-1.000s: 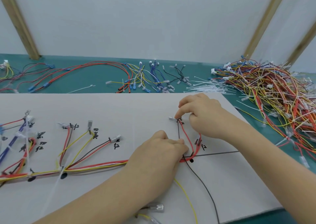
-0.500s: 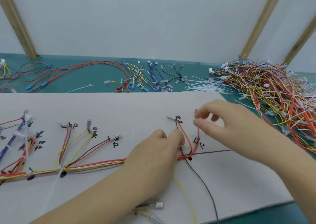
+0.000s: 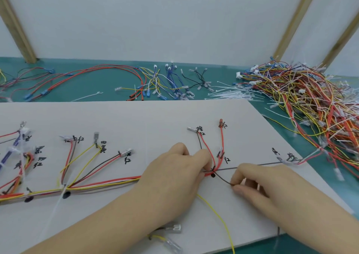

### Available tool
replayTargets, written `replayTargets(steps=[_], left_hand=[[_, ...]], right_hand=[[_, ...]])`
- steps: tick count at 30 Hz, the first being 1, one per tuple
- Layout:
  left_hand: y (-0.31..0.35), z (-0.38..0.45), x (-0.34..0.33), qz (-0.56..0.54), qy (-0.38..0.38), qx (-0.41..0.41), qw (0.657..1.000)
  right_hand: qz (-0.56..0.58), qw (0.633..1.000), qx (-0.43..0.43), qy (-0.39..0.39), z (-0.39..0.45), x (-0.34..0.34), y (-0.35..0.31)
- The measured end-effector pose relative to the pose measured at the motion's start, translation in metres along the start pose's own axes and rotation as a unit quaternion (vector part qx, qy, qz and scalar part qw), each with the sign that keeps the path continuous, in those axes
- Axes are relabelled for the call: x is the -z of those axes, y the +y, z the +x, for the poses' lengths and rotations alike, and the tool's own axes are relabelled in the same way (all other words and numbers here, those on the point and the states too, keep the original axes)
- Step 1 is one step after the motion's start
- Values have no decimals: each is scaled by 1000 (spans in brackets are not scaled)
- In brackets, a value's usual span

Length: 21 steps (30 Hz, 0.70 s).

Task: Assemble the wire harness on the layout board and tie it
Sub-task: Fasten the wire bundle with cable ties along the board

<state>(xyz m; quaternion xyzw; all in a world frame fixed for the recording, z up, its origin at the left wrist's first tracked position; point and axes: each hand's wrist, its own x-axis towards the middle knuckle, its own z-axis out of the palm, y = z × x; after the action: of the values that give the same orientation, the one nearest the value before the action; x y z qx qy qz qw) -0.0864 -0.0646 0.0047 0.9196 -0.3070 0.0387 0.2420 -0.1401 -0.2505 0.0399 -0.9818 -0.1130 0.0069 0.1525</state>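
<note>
Two bare hands at work over one pale grey layout board [image 3: 136, 117], flat on a teal tabletop [image 3: 87, 90] and marked with black handwritten characters and three visible black dots. Along the board's near-left part, one bundled wire harness of red, yellow, white and dark strands [image 3: 101, 184], fanning toward the far side into several branches tipped with clear-sleeved terminals. Left hand [image 3: 174, 178] laid palm down over the harness trunk, fingers curled, fingertips pressing the bundle at the junction by the rightmost dot, where two red wires and a dark one rise toward the far edge. Right hand [image 3: 258, 183] just right of that junction, thumb and forefinger pinched on one thin dark grey wire [image 3: 223, 179], remaining fingers loosely bent above the board. Second dark strand [image 3: 252, 165] stretched from the junction rightward to a clear terminal near the board's right edge. One loose yellow wire [image 3: 219, 213] trailing from beneath the left hand to the near edge; two clear-sleeved terminals [image 3: 172, 234] lying near the left forearm. Beyond the board: spread of white cable ties [image 3: 233, 93], loose red, blue and black leads [image 3: 116, 79] at far left and centre, one large tangled heap of multicoloured wires [image 3: 310, 102] at far right. Three wooden struts [image 3: 15, 24] leaning against the white back wall.
</note>
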Motion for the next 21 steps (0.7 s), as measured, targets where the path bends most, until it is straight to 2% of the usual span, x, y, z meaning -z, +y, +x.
replayTargets(steps=[7, 11, 14, 15, 21], left_hand=[[-1, 0, -2, 57, -12, -44, 997], [0, 0, -3, 67, -12, -43, 997], [-1, 0, -4, 63, -7, -34, 997], [-1, 0, -4, 61, -9, -32, 998], [0, 0, -2, 49, -9, -38, 998]], right_hand=[[37, 999, -9, -15, -1, 6, 30], [43, 997, -53, 39, 1, 20, 68], [143, 984, -89, 54, -1, 29, 86], [142, 984, -87, 59, -2, 29, 92], [-27, 994, -70, 85, -2, 28, 106]])
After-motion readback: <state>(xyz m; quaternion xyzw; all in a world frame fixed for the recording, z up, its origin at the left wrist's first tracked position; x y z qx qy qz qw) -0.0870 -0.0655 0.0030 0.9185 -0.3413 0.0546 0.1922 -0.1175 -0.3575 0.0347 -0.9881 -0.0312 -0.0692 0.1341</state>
